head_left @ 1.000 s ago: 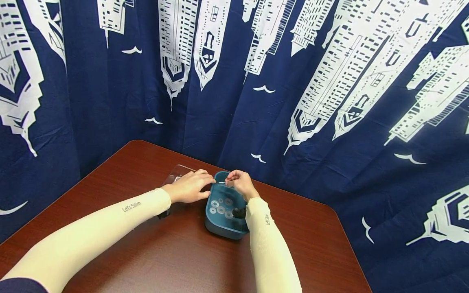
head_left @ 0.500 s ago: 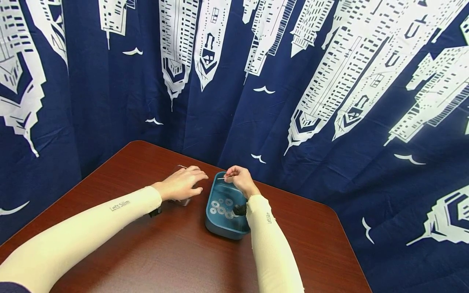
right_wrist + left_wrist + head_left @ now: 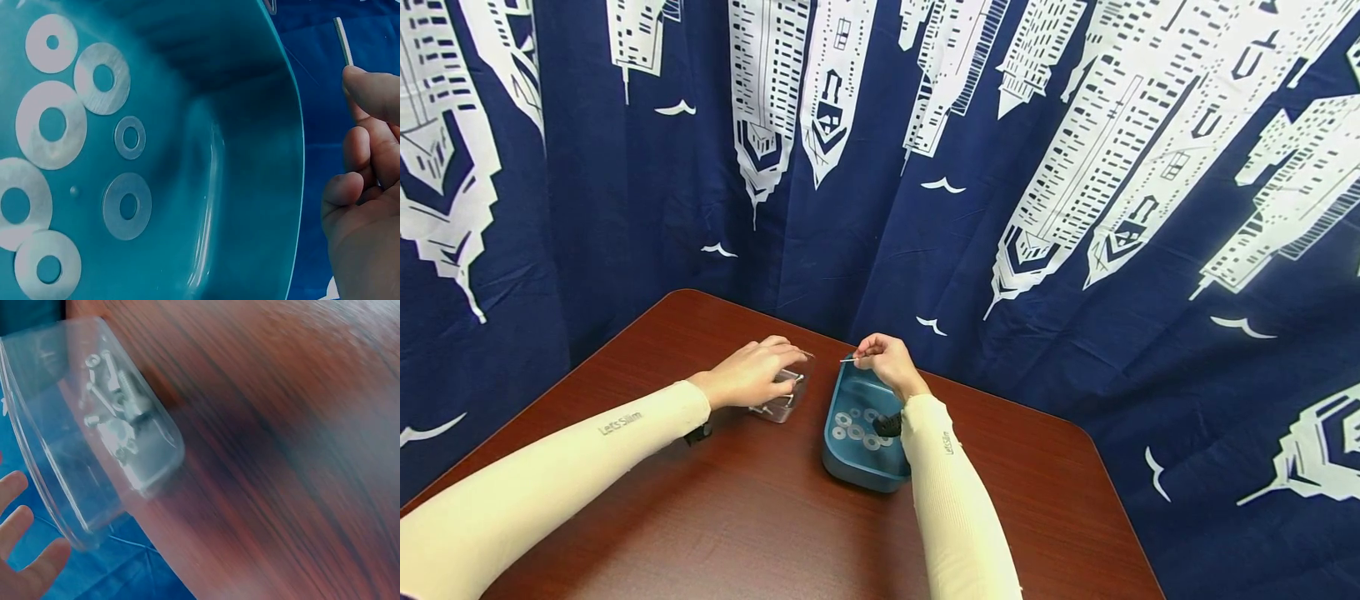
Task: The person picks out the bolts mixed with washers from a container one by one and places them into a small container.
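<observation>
My right hand [image 3: 887, 364] pinches a thin metal bolt [image 3: 343, 40] between thumb and index finger, over the far end of a teal bin [image 3: 861, 477]. Fine thread shows along the bolt's protruding end; the rest is hidden in the fingers. Inside the bin lie several flat washers [image 3: 51, 125] of different sizes. To the left, my left hand [image 3: 752, 372] hovers over a clear plastic box [image 3: 81, 487], fingers spread and relaxed, holding nothing. Several bolts [image 3: 122, 394] lie loose in that box. Fingertips [image 3: 53, 556] show close to the box's rim in the left wrist view.
Both containers stand side by side on a reddish-brown wooden table [image 3: 730, 500], near its far edge. Behind the table hangs a dark blue curtain [image 3: 850, 250] with white building prints.
My left hand has drawn back leftward from the bin to above the clear box, uncovering part of it. My right hand has lifted slightly toward the far edge, still pinching the bolt.
</observation>
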### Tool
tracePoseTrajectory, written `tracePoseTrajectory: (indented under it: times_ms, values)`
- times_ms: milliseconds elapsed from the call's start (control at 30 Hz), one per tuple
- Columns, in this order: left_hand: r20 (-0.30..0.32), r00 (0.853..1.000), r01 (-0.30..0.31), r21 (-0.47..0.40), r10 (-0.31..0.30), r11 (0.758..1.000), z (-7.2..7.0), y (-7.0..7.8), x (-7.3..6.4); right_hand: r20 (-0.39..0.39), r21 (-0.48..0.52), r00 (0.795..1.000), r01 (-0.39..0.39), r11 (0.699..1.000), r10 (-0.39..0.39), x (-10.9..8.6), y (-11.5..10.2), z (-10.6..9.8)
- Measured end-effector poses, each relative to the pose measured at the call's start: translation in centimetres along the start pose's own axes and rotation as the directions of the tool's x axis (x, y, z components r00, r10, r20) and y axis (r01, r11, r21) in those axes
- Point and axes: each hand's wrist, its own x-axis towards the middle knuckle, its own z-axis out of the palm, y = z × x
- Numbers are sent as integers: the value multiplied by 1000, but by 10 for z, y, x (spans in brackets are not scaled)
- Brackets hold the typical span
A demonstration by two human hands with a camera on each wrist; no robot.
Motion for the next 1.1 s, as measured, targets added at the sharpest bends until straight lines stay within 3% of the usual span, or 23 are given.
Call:
tracePoseTrajectory:
  times_ms: [467,1100]
  values:
    - [-31,999,23,20,-22,1000,-5,-18,-13,32,-5,999,38,999,-38,8,-6,14]
    - [-56,996,63,15,-62,998,-8,-33,-28,75,-2,997,15,1000,-15,14,-21,37]
